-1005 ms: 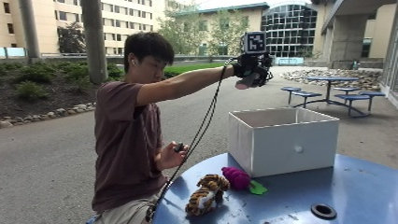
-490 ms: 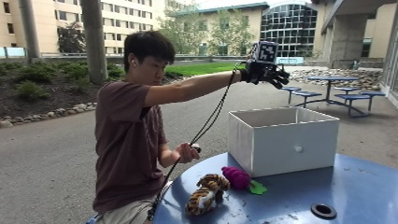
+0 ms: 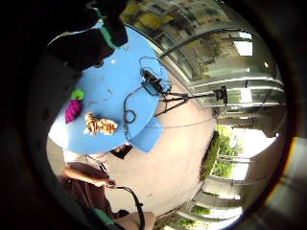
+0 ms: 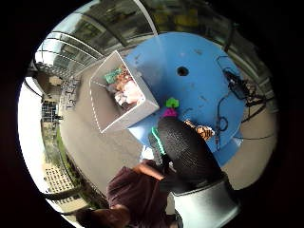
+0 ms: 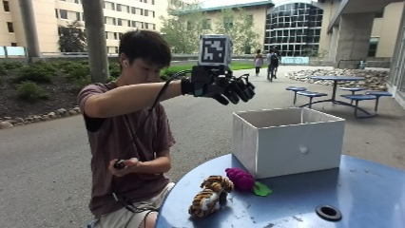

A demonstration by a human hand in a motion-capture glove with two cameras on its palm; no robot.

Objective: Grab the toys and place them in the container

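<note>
Black-gloved right grip (image 5: 223, 87) released, empty, high above white box container (image 5: 288, 140); striped tiger plush (image 5: 210, 195) and magenta plush (image 5: 242, 178) lie below-left on blue surface (image 5: 354, 190).

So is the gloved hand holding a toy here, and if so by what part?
Nothing held: the gloved right hand hangs above the white container with loosely curled fingers.

The gloved right hand (image 5: 223, 86) is high above the container (image 5: 288, 140); two toys (image 5: 225, 187) lie on the table (image 5: 354, 190) below, beside the container.
</note>
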